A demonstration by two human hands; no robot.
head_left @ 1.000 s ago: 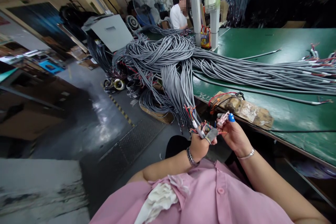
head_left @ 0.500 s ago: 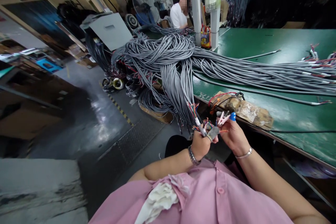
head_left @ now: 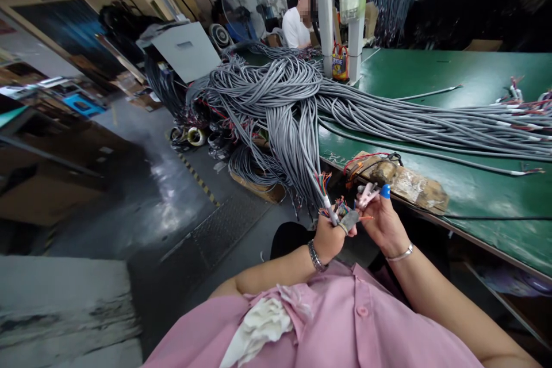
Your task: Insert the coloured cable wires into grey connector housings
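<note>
**pink tool (head_left: 367, 195) near frayed wires (head_left: 323, 182)**

from my end i see the left hand (head_left: 333, 237) curled tightly around smooth grey cable (head_left: 333, 217), its thin coloured strands splayed. the right hand (head_left: 386, 227), blue cap (head_left: 385, 191) on its thumb, pinches the pink tool near the glossy green bench (head_left: 431, 72). a second ago the tool showed a flat face; now, a slim v.

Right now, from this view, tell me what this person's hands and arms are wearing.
The left hand has a grey thumb cover and a dark metallic link bracelet. The right hand has a blue thumb cap and a slim silver bangle. Both forearms are bare; the shirt is pink.
</note>
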